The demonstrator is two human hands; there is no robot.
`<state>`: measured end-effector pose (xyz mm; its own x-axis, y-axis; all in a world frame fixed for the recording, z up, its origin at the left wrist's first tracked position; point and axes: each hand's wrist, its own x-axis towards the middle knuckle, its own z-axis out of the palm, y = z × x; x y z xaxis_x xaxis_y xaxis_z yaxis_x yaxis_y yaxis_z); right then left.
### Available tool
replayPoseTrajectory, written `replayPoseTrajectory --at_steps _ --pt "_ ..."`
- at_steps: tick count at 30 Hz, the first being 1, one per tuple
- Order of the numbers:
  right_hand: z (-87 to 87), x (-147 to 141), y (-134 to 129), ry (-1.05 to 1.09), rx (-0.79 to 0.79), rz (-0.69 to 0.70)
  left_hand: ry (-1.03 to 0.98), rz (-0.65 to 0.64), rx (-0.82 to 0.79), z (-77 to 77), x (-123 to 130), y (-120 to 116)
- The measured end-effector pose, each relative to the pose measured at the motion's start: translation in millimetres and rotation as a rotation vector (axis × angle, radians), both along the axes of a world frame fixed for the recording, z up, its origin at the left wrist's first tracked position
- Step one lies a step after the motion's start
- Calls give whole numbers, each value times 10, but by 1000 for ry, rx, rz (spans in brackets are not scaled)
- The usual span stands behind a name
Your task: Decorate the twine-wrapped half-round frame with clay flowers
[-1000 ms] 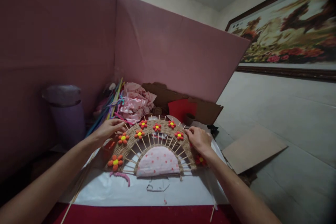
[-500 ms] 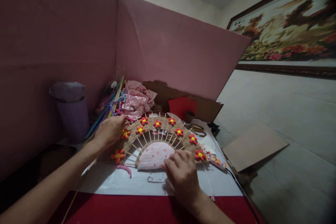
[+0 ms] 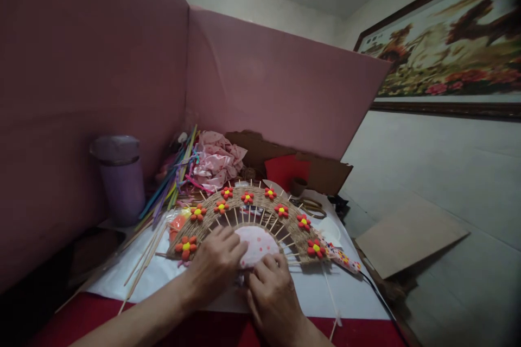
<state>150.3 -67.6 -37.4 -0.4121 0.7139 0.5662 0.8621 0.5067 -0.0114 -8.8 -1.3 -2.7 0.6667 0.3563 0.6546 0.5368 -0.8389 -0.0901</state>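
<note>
A half-round woven fan [image 3: 240,203] of twine on thin sticks, dotted with red and orange flowers, is in front of me on the white sheet. Spotted pale fabric [image 3: 258,244] covers its small inner half circle. My left hand [image 3: 217,260] has its fingers curled at the left end of that fabric. On the fabric's lower edge, my right hand [image 3: 272,290] pinches with thumb and fingers. The undersides of both hands are hidden. By the fan's right end lies a flower-patterned handle [image 3: 344,260] with a black cord.
Colourful pipe cleaners [image 3: 173,179] and crumpled pink fabric [image 3: 217,160] are piled behind to the left, beside a purple tumbler [image 3: 124,190]. Scissors [image 3: 311,207] and a small brown pot [image 3: 298,186] stand behind the fan. Loose sticks [image 3: 142,265] lie left.
My left hand has left the fan's upper left rim and come down to the inner fabric beside my right hand. My right hand stays at the fabric's lower edge.
</note>
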Motion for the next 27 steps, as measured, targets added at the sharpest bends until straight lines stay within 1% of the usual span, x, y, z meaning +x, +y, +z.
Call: replayPoseTrajectory --at_steps 2,4,6,9,10,12,16,17,18,20,23,25,27 --pt "-6 6 -3 23 13 24 -24 -92 24 -142 46 -41" --pt "-15 4 -13 45 23 51 -34 -129 33 -223 64 -44" --pt "-24 -1 -32 69 32 73 -52 -114 39 -241 68 -34" --pt "20 10 -41 107 53 94 -78 -85 38 -197 60 -30" --pt "69 25 -24 122 68 92 -84 -85 34 -176 54 -32" --pt "235 73 55 147 117 58 -96 -85 22 -138 35 -38" --pt "654 183 300 112 235 -105 -121 -70 10 -108 -1 -60" --pt "713 198 336 114 261 -146 -116 -78 11 -112 -4 -76" --pt "735 204 348 122 292 -160 -100 -101 15 -120 -2 -98" --pt "669 195 301 147 335 -116 -38 -190 26 -146 14 -163" --pt "423 160 149 211 404 33 89 -342 46 -189 62 -276" --pt "287 144 88 233 359 103 141 -371 38 -207 96 -324" --pt "225 138 87 247 318 135 154 -371 38 -213 117 -333"
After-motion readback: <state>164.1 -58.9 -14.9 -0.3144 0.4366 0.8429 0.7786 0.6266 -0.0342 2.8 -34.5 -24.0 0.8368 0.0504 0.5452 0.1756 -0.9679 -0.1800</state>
